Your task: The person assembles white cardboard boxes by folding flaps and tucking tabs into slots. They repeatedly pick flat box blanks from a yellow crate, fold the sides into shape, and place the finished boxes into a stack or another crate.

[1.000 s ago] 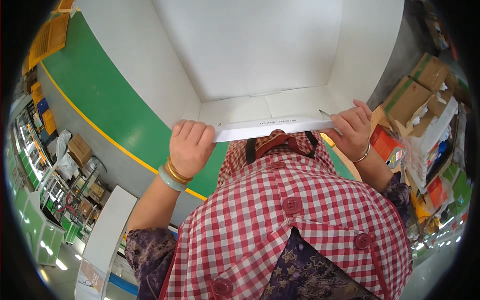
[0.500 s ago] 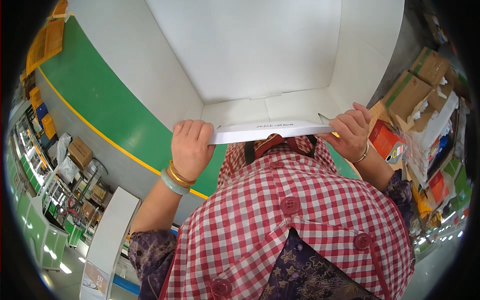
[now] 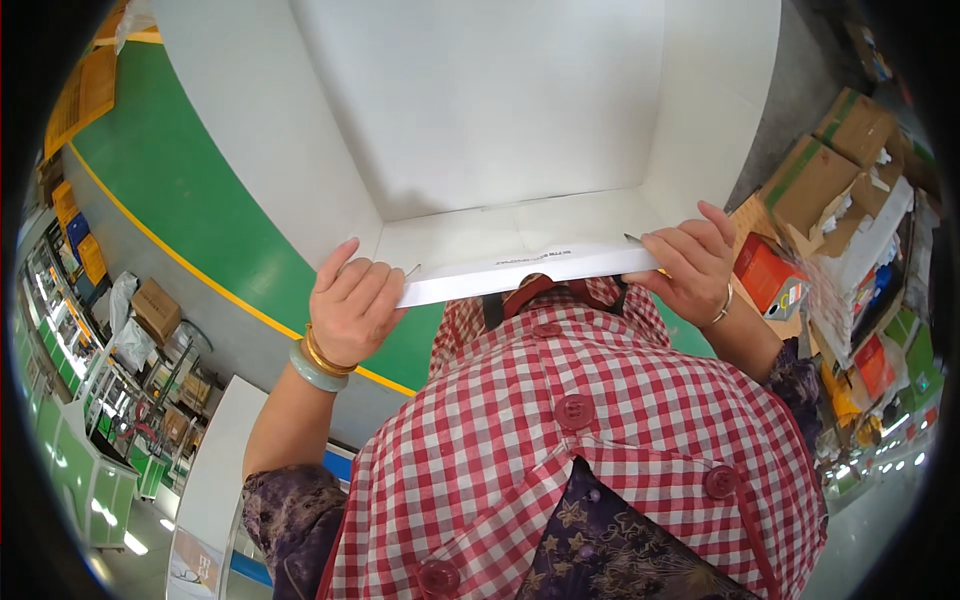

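"Where's that white box (image 3: 500, 110)?"
"Open right in front of me, its near edge (image 3: 530, 277) close to my checked apron (image 3: 480, 430)!"
"And the fingers?"
"Left hand (image 3: 356, 312) clamped on its left end, right hand (image 3: 690, 265) on its right! Green floor (image 3: 200, 170) out left, cardboard cartons (image 3: 808, 190) over right!"

On the right, brown cardboard boxes (image 3: 803, 185) are grouped beyond a red box (image 3: 765, 272). On the left, green floor (image 3: 160, 160) is edged by a yellow line (image 3: 203, 273); farther left, a carton (image 3: 157, 308) is seen beside plastic bags (image 3: 124, 295).
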Tool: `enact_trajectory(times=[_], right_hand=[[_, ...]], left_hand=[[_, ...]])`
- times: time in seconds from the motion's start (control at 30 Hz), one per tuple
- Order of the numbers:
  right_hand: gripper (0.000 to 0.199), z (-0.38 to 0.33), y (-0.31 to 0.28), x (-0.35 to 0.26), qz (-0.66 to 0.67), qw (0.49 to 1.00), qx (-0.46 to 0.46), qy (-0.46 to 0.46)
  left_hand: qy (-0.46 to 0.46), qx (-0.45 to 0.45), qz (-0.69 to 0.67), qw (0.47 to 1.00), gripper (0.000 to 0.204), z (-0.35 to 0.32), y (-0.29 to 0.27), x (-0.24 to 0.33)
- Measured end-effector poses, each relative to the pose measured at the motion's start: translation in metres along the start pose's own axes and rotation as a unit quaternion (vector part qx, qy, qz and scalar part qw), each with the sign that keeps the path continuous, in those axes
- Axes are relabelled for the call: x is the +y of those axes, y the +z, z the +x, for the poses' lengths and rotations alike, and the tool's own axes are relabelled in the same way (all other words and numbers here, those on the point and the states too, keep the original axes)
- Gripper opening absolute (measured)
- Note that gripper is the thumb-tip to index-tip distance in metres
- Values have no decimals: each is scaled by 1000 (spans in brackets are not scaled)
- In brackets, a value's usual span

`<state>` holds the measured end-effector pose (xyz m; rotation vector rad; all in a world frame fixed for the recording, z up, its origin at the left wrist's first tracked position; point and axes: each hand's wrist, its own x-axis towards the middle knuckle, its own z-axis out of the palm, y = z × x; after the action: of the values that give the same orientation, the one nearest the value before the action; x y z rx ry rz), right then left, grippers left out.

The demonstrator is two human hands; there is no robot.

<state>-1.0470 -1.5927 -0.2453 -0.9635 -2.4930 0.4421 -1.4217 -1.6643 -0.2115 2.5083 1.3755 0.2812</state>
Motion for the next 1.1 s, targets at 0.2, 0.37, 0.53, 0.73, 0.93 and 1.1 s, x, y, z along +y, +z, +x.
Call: enact_trajectory(times=[0.2, 0.37, 0.53, 0.73, 0.93, 1.1], right_hand=[[31, 1, -1, -7, -1, 1000, -9, -1], [28, 1, -8, -10, -9, 999, -31, 10], [24, 3, -8, -7, 11, 1000, -13, 0], [22, 9, -1, -7, 17, 1000, -16, -2], [24, 30, 22, -26, 36, 999, 25, 1], [20, 72, 12, -28, 37, 995, 87, -17]], left_hand=[[-17, -21, -7, 1000, 32, 1, -4, 0], [-45, -15, 5, 999, 36, 6, -3, 4], [-8, 35, -42, 998, 36, 3, -6, 11], [-41, 41, -23, 998, 30, 13, -5, 6], [-61, 87, 3, 994, 31, 17, 6, 16], [-107, 139, 49, 983, 28, 40, -22, 12]])
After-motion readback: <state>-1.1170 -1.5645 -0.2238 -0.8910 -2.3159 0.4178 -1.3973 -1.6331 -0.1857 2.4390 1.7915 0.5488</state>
